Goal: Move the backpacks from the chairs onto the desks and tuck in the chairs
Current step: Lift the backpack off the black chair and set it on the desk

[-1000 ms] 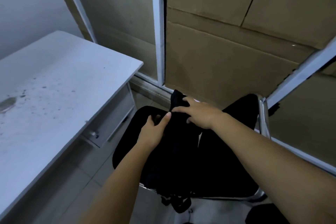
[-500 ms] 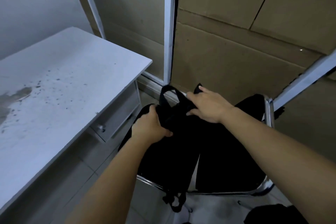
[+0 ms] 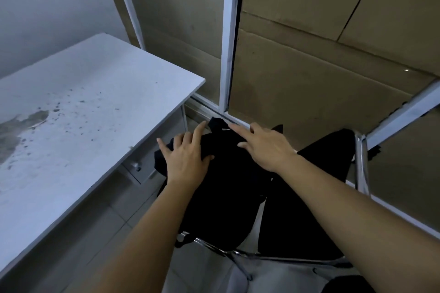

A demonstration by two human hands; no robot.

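Observation:
A black backpack (image 3: 226,197) hangs between the white desk (image 3: 83,107) and the black chair seat (image 3: 309,209), its lower end over the chair's chrome front rail. My left hand (image 3: 188,159) lies on the bag's upper left side with fingers spread and the thumb hooked around the fabric. My right hand (image 3: 264,147) covers the top right of the bag, fingers stretched over its top edge near the carry loop. The bag's top is close to the desk's near corner. The chair stands pulled out to the right of the desk.
The desk top is stained and has a drawer with a small knob (image 3: 136,167) under its edge. Cardboard sheets (image 3: 309,78) in a white frame (image 3: 228,43) form the wall right behind the chair. The chair's chrome back post (image 3: 362,164) rises at the right. Tiled floor below.
The backpack has risen off the seat and shifted left toward the desk. My left hand went from a closed grip on the strap to spread fingers on the bag's side.

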